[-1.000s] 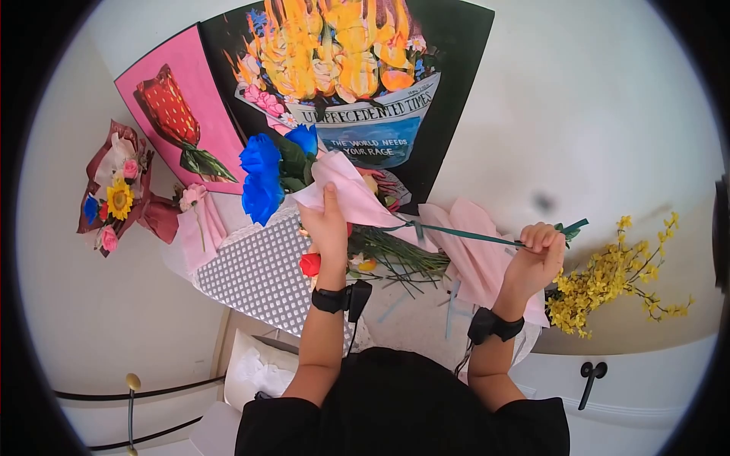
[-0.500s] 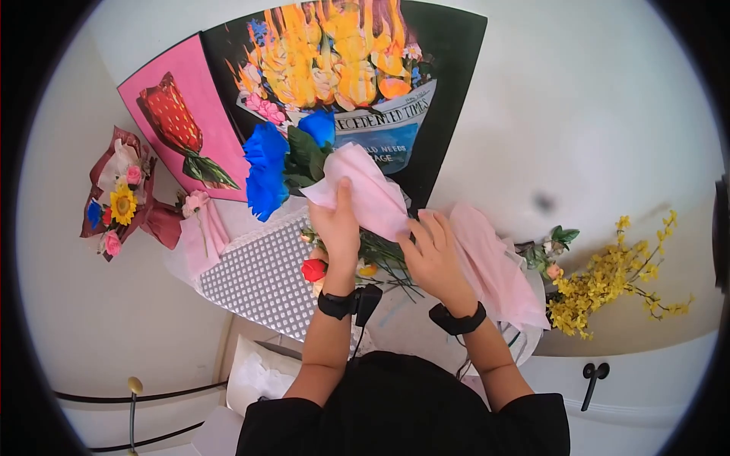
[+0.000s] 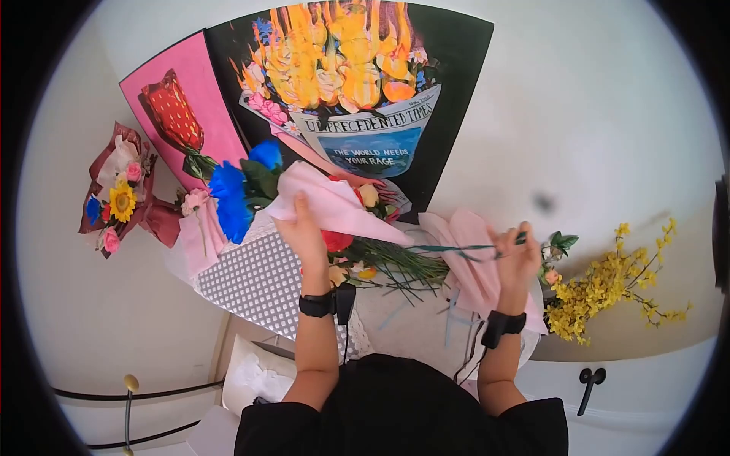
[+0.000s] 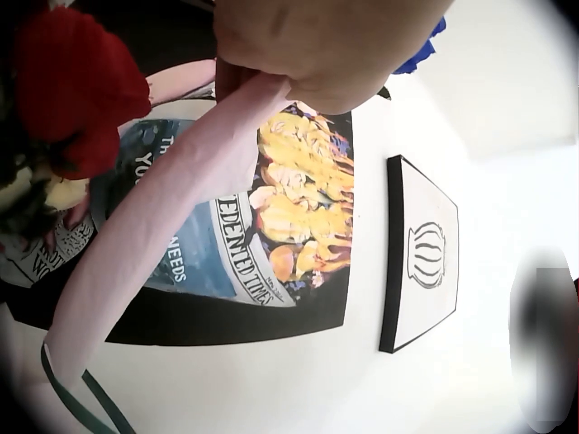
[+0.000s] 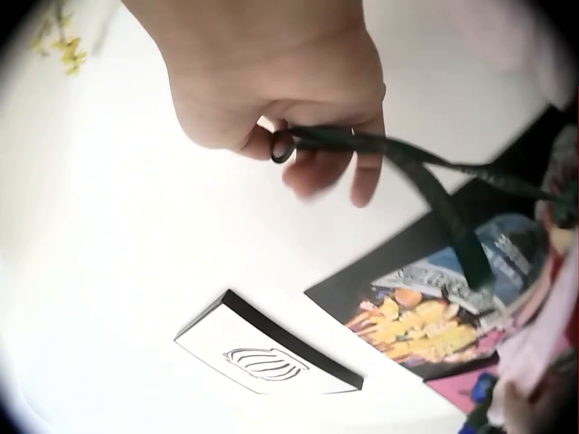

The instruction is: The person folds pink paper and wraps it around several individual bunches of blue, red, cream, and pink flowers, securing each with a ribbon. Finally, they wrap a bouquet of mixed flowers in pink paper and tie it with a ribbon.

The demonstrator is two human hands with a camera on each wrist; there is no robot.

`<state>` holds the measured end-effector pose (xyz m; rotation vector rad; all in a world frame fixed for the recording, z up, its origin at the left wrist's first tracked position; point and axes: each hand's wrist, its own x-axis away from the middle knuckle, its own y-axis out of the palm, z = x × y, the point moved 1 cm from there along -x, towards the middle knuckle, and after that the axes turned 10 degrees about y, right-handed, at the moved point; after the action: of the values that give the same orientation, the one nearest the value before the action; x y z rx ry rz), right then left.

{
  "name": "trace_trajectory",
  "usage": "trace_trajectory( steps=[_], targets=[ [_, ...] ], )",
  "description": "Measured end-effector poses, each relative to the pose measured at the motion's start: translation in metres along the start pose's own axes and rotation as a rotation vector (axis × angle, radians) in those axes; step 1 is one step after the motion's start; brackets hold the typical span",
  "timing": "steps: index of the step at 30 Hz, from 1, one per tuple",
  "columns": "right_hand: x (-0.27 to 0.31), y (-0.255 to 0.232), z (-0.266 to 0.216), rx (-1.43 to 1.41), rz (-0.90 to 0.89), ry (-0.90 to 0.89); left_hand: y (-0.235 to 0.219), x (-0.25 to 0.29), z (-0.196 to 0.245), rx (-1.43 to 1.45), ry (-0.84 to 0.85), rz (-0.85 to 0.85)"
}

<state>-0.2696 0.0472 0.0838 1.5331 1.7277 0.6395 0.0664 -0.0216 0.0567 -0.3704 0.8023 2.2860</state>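
My left hand [image 3: 304, 239] grips a bouquet of blue roses [image 3: 232, 199] by its pink wrapping paper [image 3: 323, 199], thumb on the outside. The paper narrows to a point on the right, where a dark green ribbon [image 3: 449, 248] goes round it. Out to the right, my right hand [image 3: 517, 254] pinches the ribbon between thumb and fingers, and a loose length hangs down in the right wrist view [image 5: 448, 221]. The left wrist view shows the rolled paper [image 4: 149, 221] running down from the hand to the ribbon [image 4: 81, 398]. Cut stems [image 3: 403, 262] lie beneath the wrapped end.
Pink paper sheets [image 3: 468, 266] lie below the right hand, and yellow sprays [image 3: 601, 289] stand beyond them. A red rose [image 3: 336, 241] is close to the left hand. A red-wrapped bouquet [image 3: 122, 197] hangs at left. Two paintings [image 3: 456, 99] stand behind the table.
My right hand came in to the wrapped end, then drew back out to the right with the ribbon. My left hand and the bouquet have shifted left and slightly down.
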Motion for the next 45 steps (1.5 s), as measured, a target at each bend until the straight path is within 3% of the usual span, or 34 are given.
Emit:
trace_trajectory(
  steps=[4, 5, 6, 10, 12, 13, 15, 17, 19, 21, 22, 24, 25, 27, 28, 29, 31, 33, 35, 36, 37, 39, 40, 42, 43, 45],
  targets=[
    [0.004, -0.021, -0.05, -0.007, 0.031, -0.114, -0.006, -0.004, 0.006, -0.012, 0.017, 0.0],
    [0.006, -0.021, -0.059, 0.049, 0.106, -0.224, -0.006, -0.004, 0.008, 0.02, 0.011, 0.017],
    [0.007, -0.021, -0.063, 0.106, 0.181, -0.335, -0.006, -0.004, 0.01, 0.052, 0.005, 0.035],
    [0.002, -0.031, -0.058, 0.376, 0.27, -0.452, 0.002, 0.003, 0.024, 0.089, -0.059, 0.029],
    [-0.003, -0.052, -0.036, 0.844, 0.504, -0.226, 0.008, 0.01, 0.025, 0.134, -0.15, -0.055],
    [-0.01, -0.093, -0.024, 1.492, 0.577, -0.244, 0.011, 0.014, 0.025, 0.135, -0.146, -0.053],
    [-0.008, -0.074, 0.003, 2.364, 0.631, -0.038, 0.019, 0.024, 0.022, 0.186, -0.167, -0.177],
    [-0.005, -0.055, 0.025, 2.527, 0.625, -0.493, 0.028, 0.037, 0.027, 0.205, -0.158, -0.197],
    [-0.008, -0.032, 0.041, 1.946, 0.242, -0.393, 0.032, 0.053, 0.024, 0.248, -0.269, -0.323],
    [-0.007, 0.002, 0.059, 1.733, -0.038, -0.353, 0.04, 0.071, 0.025, 0.261, -0.301, -0.329],
    [-0.008, 0.014, 0.062, 1.731, -0.041, -0.348, 0.042, 0.078, 0.031, 0.271, -0.398, -0.409],
    [-0.009, 0.026, 0.07, 0.944, -0.186, 0.446, 0.05, 0.093, 0.032, 0.317, -0.376, -0.399],
    [-0.005, 0.019, 0.074, 0.943, -0.192, 0.45, 0.052, 0.098, 0.033, 0.365, -0.353, -0.389],
    [0.009, -0.001, 0.086, 0.091, -0.24, 0.808, 0.048, 0.103, 0.043, 0.346, -0.428, -0.473],
    [0.012, 0.002, 0.086, 0.095, -0.245, 0.818, 0.047, 0.105, 0.046, 0.33, -0.509, -0.563],
    [0.015, 0.005, 0.085, 0.167, -0.334, 0.846, 0.047, 0.107, 0.043, 0.33, -0.507, -0.551],
    [0.017, -0.002, 0.086, 0.234, -0.424, 0.88, 0.043, 0.113, 0.029, 0.349, -0.382, -0.647],
    [0.016, -0.029, 0.087, 0.192, -0.51, 1.006, 0.037, 0.111, 0.014, 0.393, -0.475, -0.662],
    [0.025, -0.026, 0.085, 0.185, -0.477, 1.004, 0.032, 0.1, 0.007, 0.72, -0.884, -0.61],
    [0.029, -0.024, 0.084, 0.18, -0.445, 1.0, 0.028, 0.098, -0.001, 0.71, -0.955, -0.588],
    [0.031, -0.02, 0.085, 0.181, -0.446, 0.999, 0.031, 0.092, 0.004, 0.712, -0.952, -0.59],
    [0.032, -0.015, 0.087, 0.789, -0.145, 0.676, 0.044, 0.072, 0.025, 0.942, -0.763, -0.776],
    [0.028, -0.023, 0.089, 0.787, -0.142, 0.674, 0.044, 0.066, 0.028, 0.946, -0.689, -0.813],
    [0.015, -0.05, 0.096, 0.407, -0.346, 0.948, 0.044, 0.057, 0.026, 0.864, -0.717, -0.755],
    [0.01, -0.059, 0.093, 0.405, -0.343, 0.945, 0.045, 0.051, 0.025, 0.784, -0.737, -0.693],
    [-0.001, -0.075, 0.084, 0.716, -0.162, 0.958, 0.05, 0.031, 0.03, 0.717, -0.767, -0.473]
  ],
)
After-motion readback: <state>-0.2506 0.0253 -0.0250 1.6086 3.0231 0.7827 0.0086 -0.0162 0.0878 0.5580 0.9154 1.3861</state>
